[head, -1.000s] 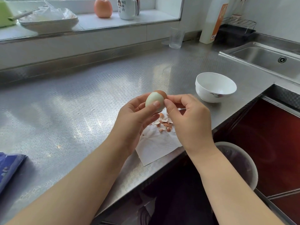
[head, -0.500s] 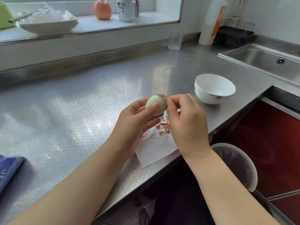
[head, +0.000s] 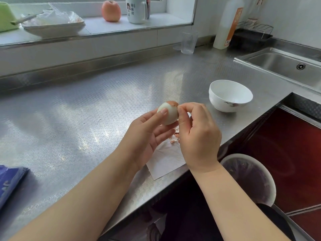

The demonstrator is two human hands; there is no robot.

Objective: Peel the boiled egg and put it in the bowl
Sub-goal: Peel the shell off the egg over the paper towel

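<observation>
The boiled egg (head: pixel 169 113) is mostly bare white, with a cap of brown shell left on its top. My left hand (head: pixel 147 134) holds it between thumb and fingers above the counter. My right hand (head: pixel 198 134) pinches the edge of the brown shell cap with thumb and forefinger. Under my hands lies a white paper napkin (head: pixel 166 159) with several brown shell bits (head: pixel 174 137) on it. The white bowl (head: pixel 230 95) stands empty on the steel counter, to the right of and beyond the egg.
A steel sink (head: pixel 284 65) is at the far right. A clear glass (head: pixel 188 42) and a white bottle (head: pixel 227 23) stand at the back. A lined bin (head: pixel 250 176) sits below the counter edge. A blue cloth (head: pixel 10 181) lies at the left.
The egg has turned a little in my left hand, showing more bare white. My right fingertips have shifted up onto the remaining brown cap.
</observation>
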